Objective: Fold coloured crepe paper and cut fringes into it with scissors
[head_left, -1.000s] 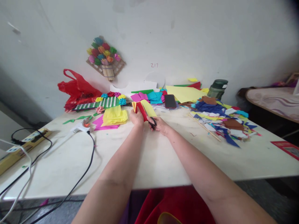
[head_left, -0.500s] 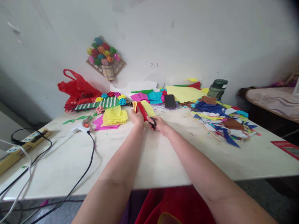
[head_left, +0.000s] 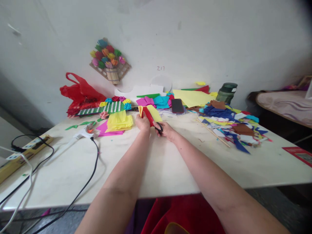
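Observation:
My left hand (head_left: pixel 143 122) is closed on a folded stack of red and yellow paper, its red paper (head_left: pixel 147 115) lying over the yellow paper (head_left: pixel 155 113). In my right hand (head_left: pixel 167 130) is a pair of scissors (head_left: pixel 159 128) with black handles; the fingers are wrapped round them. The blades reach in along the paper, and I cannot tell how far apart they are. Left of the hands sits a stack of yellow paper squares (head_left: pixel 120 121), partly covering magenta paper (head_left: pixel 103 129) on the table.
A phone (head_left: pixel 177 106) lies behind my hands. Paper scraps (head_left: pixel 219 112) and a wooden stick (head_left: pixel 214 133) are at right, near a green bottle (head_left: pixel 226 93). At left are a glue gun (head_left: pixel 85 130), its cord, a power strip (head_left: pixel 29 151) and a red bag (head_left: pixel 81 92).

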The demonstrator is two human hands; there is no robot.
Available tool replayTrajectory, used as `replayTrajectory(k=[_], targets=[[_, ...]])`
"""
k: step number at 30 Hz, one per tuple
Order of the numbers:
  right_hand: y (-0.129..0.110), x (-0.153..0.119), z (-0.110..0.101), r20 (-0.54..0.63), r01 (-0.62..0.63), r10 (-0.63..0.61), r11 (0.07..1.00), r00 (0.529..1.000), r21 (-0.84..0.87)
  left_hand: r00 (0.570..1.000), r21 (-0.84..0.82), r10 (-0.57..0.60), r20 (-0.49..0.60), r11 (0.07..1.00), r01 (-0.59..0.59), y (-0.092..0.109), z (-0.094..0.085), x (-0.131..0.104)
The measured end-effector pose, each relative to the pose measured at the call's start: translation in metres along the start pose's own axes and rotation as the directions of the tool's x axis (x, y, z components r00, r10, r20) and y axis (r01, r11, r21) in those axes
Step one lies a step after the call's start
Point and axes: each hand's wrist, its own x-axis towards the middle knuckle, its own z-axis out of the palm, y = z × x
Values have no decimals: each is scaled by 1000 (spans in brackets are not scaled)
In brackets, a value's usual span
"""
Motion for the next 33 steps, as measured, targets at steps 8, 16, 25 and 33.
replayTrajectory(k=[8,16,25,33], targets=[[5,4,-1,-12,12,-12,1000,1000,-15,1000,-29,1,-4,1000,-1,-1,1,1],[7,6,-1,-29,23,-24,1000,999,-11,1000,-3,-13,-4,1000,13,0,-1,1],[-5,-2,1,-25,-35,36,999,999,37,1000,-56,4,12,998,-4,0,0,-1],[-10,-5,-1,-42,-17,19,999,999,49,996,-94,63,59,994,-57,3,2,-4]])
